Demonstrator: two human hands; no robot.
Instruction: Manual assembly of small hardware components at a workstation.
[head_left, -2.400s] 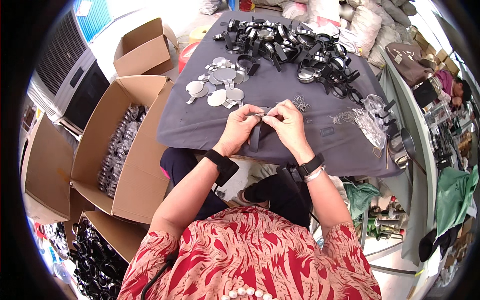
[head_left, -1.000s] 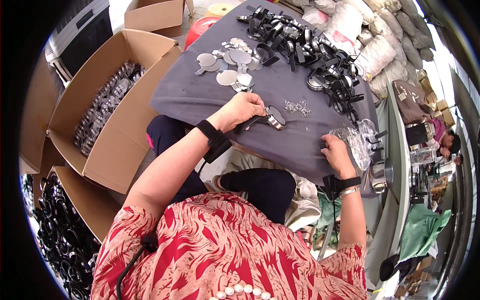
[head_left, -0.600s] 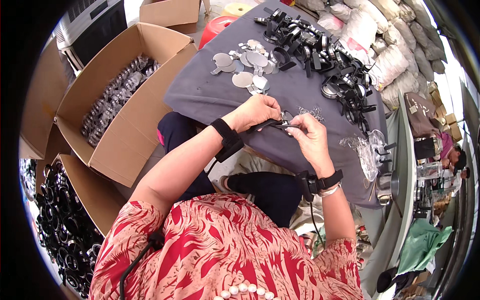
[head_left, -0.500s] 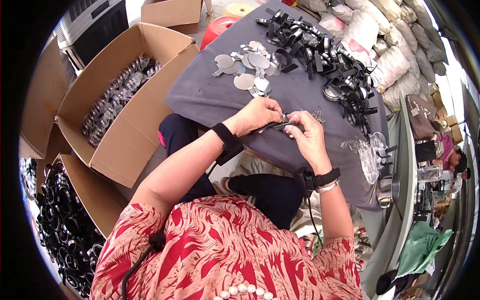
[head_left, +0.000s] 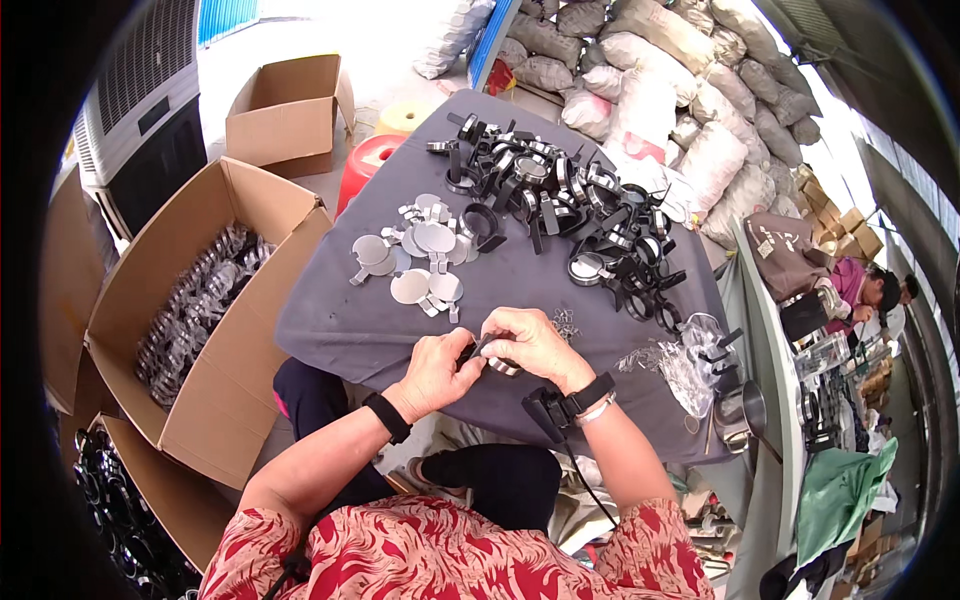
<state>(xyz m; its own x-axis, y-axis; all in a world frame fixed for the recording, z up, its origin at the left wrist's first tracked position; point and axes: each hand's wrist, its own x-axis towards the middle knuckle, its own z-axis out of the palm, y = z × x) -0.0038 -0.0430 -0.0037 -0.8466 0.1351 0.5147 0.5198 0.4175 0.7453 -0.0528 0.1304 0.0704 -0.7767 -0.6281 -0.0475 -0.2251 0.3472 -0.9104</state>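
Apparently the step in hand is fiddly work on the strap of a black-strapped piece (head_left: 503,368) with a metal rim, near the frame's centre. The left hand (head_left: 433,373) and right hand (head_left: 535,347) both pinch it; whether a clip is between the fingertips is hidden. The next move likely calls for a steady left hold and fine right-finger pressure.

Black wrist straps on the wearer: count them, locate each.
2: the left strap around the wrist of the left hand, the right strap around the wrist of the right hand, beside a silvery bracelet.
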